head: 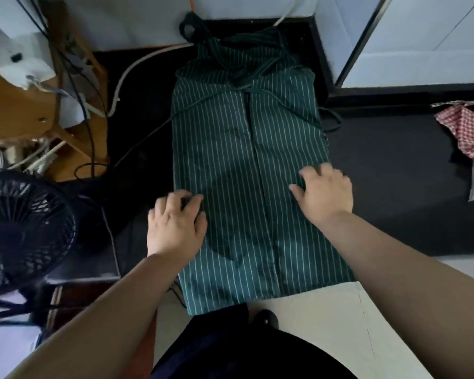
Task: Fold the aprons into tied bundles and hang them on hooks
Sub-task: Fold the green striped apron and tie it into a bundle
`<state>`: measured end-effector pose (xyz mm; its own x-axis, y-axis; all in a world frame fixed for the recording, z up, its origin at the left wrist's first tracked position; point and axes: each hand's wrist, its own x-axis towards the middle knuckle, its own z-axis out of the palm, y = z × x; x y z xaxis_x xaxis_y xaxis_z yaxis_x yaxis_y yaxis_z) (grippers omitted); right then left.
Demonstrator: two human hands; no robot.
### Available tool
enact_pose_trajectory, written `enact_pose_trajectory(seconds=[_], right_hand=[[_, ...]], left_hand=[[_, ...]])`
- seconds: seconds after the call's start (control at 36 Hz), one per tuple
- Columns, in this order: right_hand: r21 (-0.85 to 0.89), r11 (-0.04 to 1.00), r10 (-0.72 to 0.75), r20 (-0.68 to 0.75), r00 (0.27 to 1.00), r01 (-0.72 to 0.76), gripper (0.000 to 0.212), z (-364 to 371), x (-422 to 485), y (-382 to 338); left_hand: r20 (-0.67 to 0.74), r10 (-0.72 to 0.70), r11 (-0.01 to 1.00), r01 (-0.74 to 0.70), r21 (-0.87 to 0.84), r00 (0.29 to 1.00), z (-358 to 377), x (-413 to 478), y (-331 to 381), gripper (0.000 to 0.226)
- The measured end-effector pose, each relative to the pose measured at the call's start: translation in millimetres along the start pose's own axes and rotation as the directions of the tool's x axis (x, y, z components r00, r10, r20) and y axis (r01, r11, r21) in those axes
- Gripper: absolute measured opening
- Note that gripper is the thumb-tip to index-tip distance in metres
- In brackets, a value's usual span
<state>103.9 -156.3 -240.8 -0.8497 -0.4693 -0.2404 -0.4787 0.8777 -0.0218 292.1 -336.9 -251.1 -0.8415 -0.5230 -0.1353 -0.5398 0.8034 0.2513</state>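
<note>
Dark green white-pinstriped fabric apron [246, 165]: flat on black table [381, 187], both long sides folded to centre line, near end overhanging table's front edge. Dark ties [230, 50] bunched at far end.
Left hand [175, 222]: at apron's left edge, fingers bent, blurred; cannot tell grip state.
Right hand [324, 191]: at right edge, grip released, fingers spread on fabric.
Bare table right of apron, up to red-white checked cloth [468, 129]. Black wire-guard fan [25, 228] near left.
</note>
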Motion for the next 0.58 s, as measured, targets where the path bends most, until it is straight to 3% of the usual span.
enact_pose_trajectory(seconds=[0.08, 0.19, 0.25, 0.39, 0.47, 0.53, 0.58], right_hand=[[0.213, 0.976, -0.082, 0.144, 0.986, 0.05, 0.045, 6, -22, 3], [0.14, 0.966, -0.255, 0.343, 0.904, 0.22, 0.078, 14, -44, 12], [0.133, 0.956, -0.294, 0.403, 0.867, 0.262, 0.083, 17, -45, 15], [0.214, 0.96, -0.236, 0.286, 0.929, 0.179, 0.071, 13, -21, 5], [0.093, 0.972, -0.23, 0.152, 0.961, 0.218, 0.06, 6, -11, -4], [0.164, 0.943, -0.314, 0.134, 0.94, 0.291, 0.052, 3, -16, -6], [0.301, 0.892, -0.408, 0.213, 0.888, 0.338, 0.054, 2, -30, -6]], left_hand=[[0.216, -0.008, 1.0, 0.004, 0.02, 0.976, 9, -19, 12, 0.055], [0.372, -0.067, 0.989, 0.013, 0.145, 0.926, 22, -23, 21, 0.081], [0.394, -0.066, 0.983, -0.008, 0.182, 0.917, 26, -16, 19, 0.086], [0.408, -0.112, 0.947, -0.028, 0.32, 0.906, 11, 35, 8, 0.081], [0.246, -0.063, 0.906, -0.048, 0.421, 0.967, 0, 48, 14, 0.072], [0.117, 0.073, 0.96, -0.101, 0.261, 0.99, 0, 37, 23, 0.056], [0.134, 0.17, 0.985, -0.172, 0.007, 0.976, 5, 16, 30, 0.049]])
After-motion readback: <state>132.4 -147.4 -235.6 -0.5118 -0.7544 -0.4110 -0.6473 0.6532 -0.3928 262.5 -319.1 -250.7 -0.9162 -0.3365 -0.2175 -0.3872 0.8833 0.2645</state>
